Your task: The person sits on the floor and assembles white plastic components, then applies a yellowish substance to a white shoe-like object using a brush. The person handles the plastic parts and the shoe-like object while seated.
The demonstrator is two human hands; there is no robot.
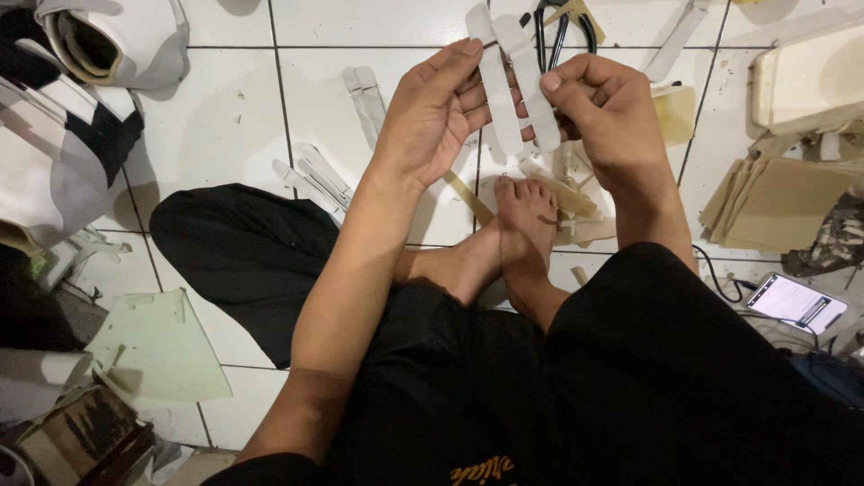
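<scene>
I sit cross-legged on a white tiled floor in black trousers, bare feet (525,225) crossed in front of me. My left hand (434,112) and my right hand (601,103) are raised together over my feet. Between them they hold two long white strips (513,81) side by side, standing nearly upright. My left fingers lie behind and along the left strip. My right thumb and fingers pinch the right strip near its lower half. Black scissors (562,22) lie on the floor just behind the strips, partly hidden.
More white strips (364,94) lie on the tiles ahead, with other pairs (315,175) at left. Beige cut sheets (774,202) stack at right, a lit phone (796,303) with cable beside my right knee. White and black shoe uppers (81,117) pile at left; a pale green sheet (157,351) lies nearer.
</scene>
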